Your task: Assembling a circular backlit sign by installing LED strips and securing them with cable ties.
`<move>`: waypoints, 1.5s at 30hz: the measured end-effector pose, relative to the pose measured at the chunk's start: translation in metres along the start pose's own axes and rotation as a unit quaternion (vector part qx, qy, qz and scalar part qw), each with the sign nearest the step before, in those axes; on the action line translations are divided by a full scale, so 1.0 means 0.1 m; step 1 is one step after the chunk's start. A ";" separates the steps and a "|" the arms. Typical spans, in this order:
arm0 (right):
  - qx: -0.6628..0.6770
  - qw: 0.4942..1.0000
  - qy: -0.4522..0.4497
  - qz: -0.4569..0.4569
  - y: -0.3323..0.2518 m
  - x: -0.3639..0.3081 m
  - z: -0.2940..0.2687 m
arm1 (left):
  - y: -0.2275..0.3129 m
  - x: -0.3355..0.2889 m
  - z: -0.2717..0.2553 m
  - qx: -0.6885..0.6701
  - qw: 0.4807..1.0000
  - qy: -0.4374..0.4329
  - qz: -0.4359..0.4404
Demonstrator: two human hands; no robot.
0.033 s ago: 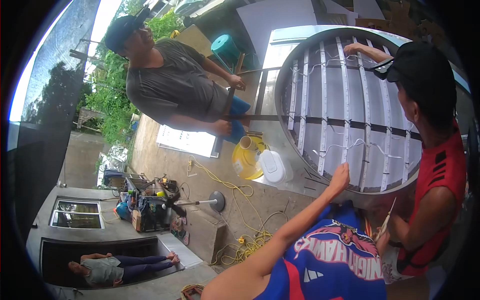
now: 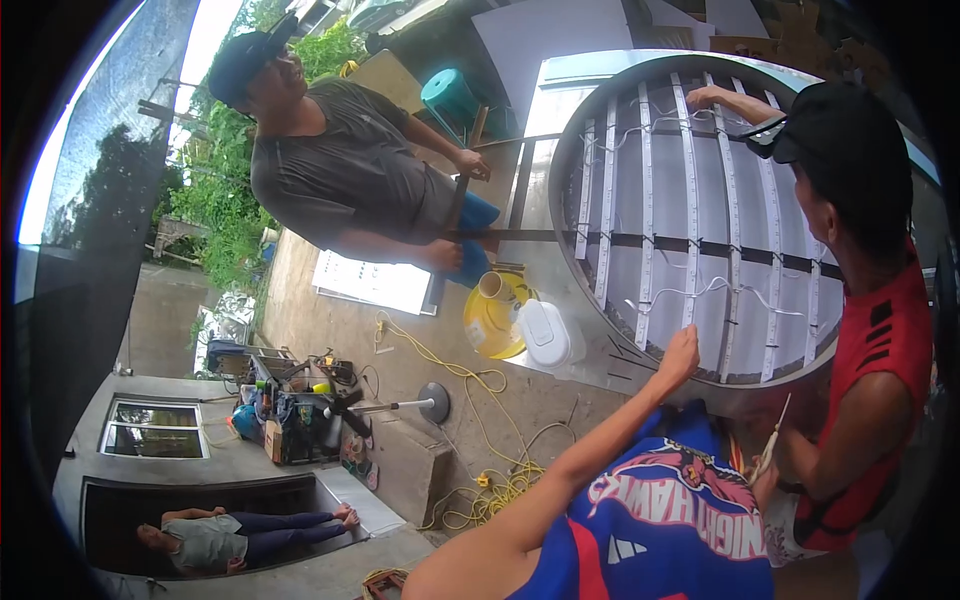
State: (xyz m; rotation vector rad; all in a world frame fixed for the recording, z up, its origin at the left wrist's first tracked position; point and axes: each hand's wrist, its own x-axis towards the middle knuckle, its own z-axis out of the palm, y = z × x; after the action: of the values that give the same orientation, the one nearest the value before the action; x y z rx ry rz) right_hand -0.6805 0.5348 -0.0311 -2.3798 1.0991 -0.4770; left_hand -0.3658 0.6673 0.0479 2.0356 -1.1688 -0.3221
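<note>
My left hand (image 2: 680, 357) reaches over the near rim of a large round metal sign frame (image 2: 572, 130). Its fingers are closed in a pinch by the end of a white LED strip (image 2: 690, 270); whatever they hold is too small to make out. Several such strips run across dark crossbars, bound with dark ties and joined by white wires (image 2: 712, 288). Beside my blue jersey, what look like scissors with pale handles (image 2: 768, 452) are held close to the red-shirted co-worker. A hand (image 2: 765, 492) shows partly there; I cannot tell whether it is my right one.
The co-worker in red (image 2: 875, 330) leans over the frame from the right. Across the table stands a person in a grey shirt (image 2: 350, 160). A white tub (image 2: 548, 335), a yellow bucket (image 2: 482, 325) and coiled yellow cord (image 2: 500, 505) lie to the left. Someone stands in a doorway (image 2: 205, 535).
</note>
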 end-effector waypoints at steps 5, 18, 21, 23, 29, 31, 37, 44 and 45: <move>0.108 0.992 -0.071 0.014 -0.63 0.07 -0.11 | 0.11 -0.11 0.00 -0.016 0.999 -0.011 -0.034; 0.153 0.974 -0.149 0.080 -2.04 0.15 -1.16 | -0.06 0.15 -0.29 -0.011 0.992 -0.127 -0.025; 0.076 0.976 -0.188 0.075 -2.11 0.38 -1.07 | -0.25 0.32 -0.28 -0.002 0.984 -0.169 -0.049; 0.036 0.959 -0.263 0.102 -2.17 0.51 -1.05 | -0.26 0.47 -0.32 0.023 0.974 -0.217 -0.054; -0.050 0.884 -0.446 0.134 -2.31 0.65 -0.84 | -0.25 0.87 -0.31 0.093 0.947 -0.308 -0.027; -0.065 0.871 -0.463 0.152 -2.36 0.67 -0.77 | -0.17 0.99 -0.28 0.114 0.937 -0.329 -0.031; -0.018 0.808 -0.547 0.219 -2.68 0.86 -0.72 | -0.41 1.22 -0.06 0.151 0.912 -0.382 0.002; 0.069 0.798 -0.530 0.279 -2.74 0.85 -0.58 | -0.59 1.38 0.11 0.174 0.878 -0.441 0.066; 0.070 0.804 -0.519 0.282 -2.70 0.87 -0.55 | -0.52 1.40 0.19 0.170 0.876 -0.446 0.071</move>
State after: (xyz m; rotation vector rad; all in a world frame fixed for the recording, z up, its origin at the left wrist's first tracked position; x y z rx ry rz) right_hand -0.4884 0.6054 0.1721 -1.5870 1.0423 0.8418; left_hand -0.2666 0.5587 0.0181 2.1145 -2.0303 -1.1325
